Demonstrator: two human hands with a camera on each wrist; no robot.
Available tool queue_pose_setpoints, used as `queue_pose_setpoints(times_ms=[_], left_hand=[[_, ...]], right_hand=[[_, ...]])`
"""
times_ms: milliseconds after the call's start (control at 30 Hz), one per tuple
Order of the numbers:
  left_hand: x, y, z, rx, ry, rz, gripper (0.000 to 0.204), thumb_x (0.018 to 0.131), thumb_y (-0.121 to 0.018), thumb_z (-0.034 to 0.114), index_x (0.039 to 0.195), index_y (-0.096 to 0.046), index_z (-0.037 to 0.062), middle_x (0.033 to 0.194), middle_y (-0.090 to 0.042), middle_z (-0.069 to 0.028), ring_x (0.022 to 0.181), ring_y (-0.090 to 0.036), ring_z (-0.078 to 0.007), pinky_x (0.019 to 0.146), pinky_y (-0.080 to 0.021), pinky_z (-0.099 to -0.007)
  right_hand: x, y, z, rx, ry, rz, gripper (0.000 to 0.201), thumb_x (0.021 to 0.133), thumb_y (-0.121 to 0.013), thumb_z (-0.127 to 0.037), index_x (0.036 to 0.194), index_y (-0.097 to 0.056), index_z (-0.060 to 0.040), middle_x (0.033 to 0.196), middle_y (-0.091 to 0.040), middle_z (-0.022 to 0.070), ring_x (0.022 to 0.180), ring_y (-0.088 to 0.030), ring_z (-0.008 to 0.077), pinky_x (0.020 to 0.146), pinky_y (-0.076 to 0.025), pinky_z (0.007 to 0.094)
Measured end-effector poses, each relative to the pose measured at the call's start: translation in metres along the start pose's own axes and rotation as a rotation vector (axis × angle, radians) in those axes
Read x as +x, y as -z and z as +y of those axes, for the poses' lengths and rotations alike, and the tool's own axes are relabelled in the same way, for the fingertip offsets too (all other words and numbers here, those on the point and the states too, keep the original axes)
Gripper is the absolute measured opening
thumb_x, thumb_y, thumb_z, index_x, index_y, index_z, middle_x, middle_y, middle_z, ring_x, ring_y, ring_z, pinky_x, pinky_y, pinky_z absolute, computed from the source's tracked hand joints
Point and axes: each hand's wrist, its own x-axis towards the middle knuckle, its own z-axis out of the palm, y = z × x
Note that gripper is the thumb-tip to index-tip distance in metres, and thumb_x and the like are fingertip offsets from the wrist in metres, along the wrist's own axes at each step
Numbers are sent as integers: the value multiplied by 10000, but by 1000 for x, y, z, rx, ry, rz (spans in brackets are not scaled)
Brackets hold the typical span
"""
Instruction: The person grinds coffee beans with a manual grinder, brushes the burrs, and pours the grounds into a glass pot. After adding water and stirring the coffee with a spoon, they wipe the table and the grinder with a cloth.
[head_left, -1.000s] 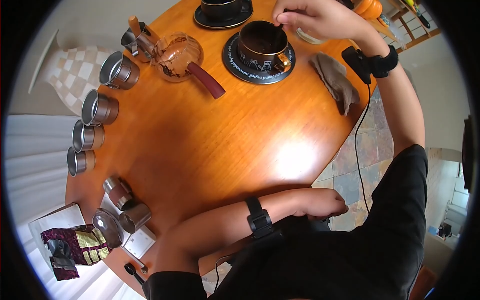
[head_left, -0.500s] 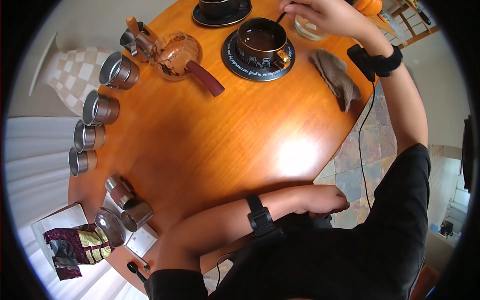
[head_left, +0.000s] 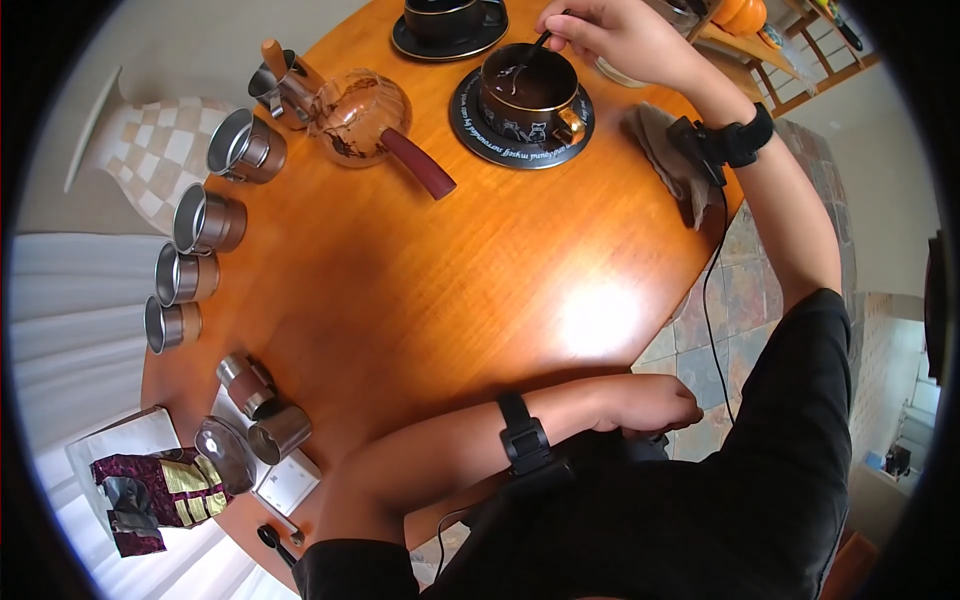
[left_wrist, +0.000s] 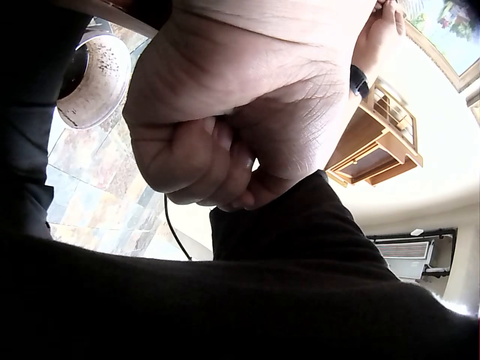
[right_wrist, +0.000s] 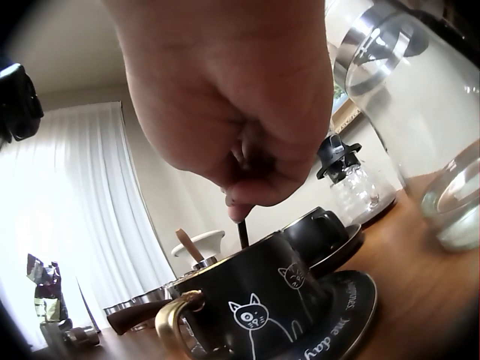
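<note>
My right hand (head_left: 600, 38) pinches the thin black handle of what looks like a stirring spoon (head_left: 541, 42), above a black cup (head_left: 515, 118) holding dark liquid. The lower end of the spoon dips into the cup. White cat drawings and a gold handle mark this cup, which stands on a black saucer (head_left: 471, 137) with white lettering. In the right wrist view the fingertips are just over the rim, gripping the black stem (right_wrist: 242, 234). Down by my lap, my left hand (head_left: 650, 403) is curled into a fist with nothing visible in it.
A glass pot (head_left: 362, 120) with a dark red handle stands left of the cup, beside several metal cups (head_left: 210, 222). A second black cup (head_left: 440, 22) is behind. A brown cloth (head_left: 665, 165) lies right. Near the left edge are a grinder (head_left: 245, 385) and a foil bag (head_left: 160, 495).
My right hand shifted right and away with the spoon, then came back over the cup. The left hand stays in place.
</note>
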Motion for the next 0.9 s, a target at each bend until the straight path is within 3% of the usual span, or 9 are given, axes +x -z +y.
queue_pose_setpoints(times_ms=[100, 167, 200, 233, 300, 333, 433, 600, 900], left_hand=[[1, 1, -1, 2, -8, -4, 299, 971, -470, 279, 747, -529, 90, 631, -408, 35, 514, -341, -76, 443, -300, -257], [2, 1, -2, 3, -9, -11, 299, 972, -468, 278, 745, -527, 91, 632, -405, 37, 517, -340, -76, 445, -302, -256], [1, 1, -1, 2, -6, -9, 300, 972, -465, 276, 743, -525, 91, 631, -405, 37, 515, -339, -76, 443, -300, -257], [1, 0, -1, 1, -1, -6, 301, 972, -463, 274, 740, -523, 91, 630, -405, 37, 514, -338, -76, 442, -299, -259], [0, 0, 1, 2, 3, -6, 302, 973, -462, 274, 739, -521, 92, 629, -404, 38, 512, -336, -76, 441, -296, -259], [-1, 0, 1, 4, 8, -5, 302, 973, -461, 274, 738, -518, 93, 628, -403, 39, 510, -335, -76, 439, -293, -260], [0, 0, 1, -3, 3, -4, 300, 975, -461, 275, 740, -518, 96, 626, -399, 42, 507, -329, -74, 436, -287, -260], [1, 0, -1, -17, -1, -12, 293, 976, -463, 275, 752, -522, 97, 627, -393, 48, 510, -325, -70, 437, -284, -257], [2, 0, -2, -33, 5, -14, 288, 971, -465, 264, 742, -514, 97, 636, -395, 51, 515, -325, -65, 438, -277, -252]], right_hand=[[0, -4, -3, 63, -42, 87, 213, 976, -553, -155, 924, -663, 20, 718, -643, 12, 591, -535, 69, 556, -454, 231], [-6, 5, -10, -56, -46, 83, 216, 978, -554, -166, 933, -664, 15, 689, -633, 7, 564, -536, 77, 550, -458, 238], [-11, 8, -15, 62, -185, 69, 188, 958, -576, -140, 921, -666, 21, 660, -642, 49, 546, -570, 112, 545, -471, 261], [-13, 11, -14, 62, -186, 68, 188, 958, -576, -140, 921, -666, 21, 660, -642, 49, 546, -570, 112, 545, -471, 261], [-16, 16, -13, -323, 232, 167, 158, 931, -598, -109, 894, -665, 29, 643, -642, 108, 563, -616, 163, 555, -485, 287], [-16, 18, -15, -352, 215, 156, 138, 908, -611, -85, 878, -663, 40, 680, -652, 153, 591, -646, 203, 573, -498, 305], [-17, 14, -20, -385, 213, 112, 135, 905, -613, -84, 886, -665, 39, 695, -660, 151, 602, -646, 208, 591, -503, 304], [-7, 3, -7, -279, 287, 143, 127, 910, -601, -66, 921, -661, 44, 743, -671, 153, 675, -657, 192, 627, -513, 301], [-17, 12, -1, -20, 146, -119, 190, 983, -532, -116, 1012, -649, 30, 839, -684, 45, 737, -616, 96, 673, -508, 234]])
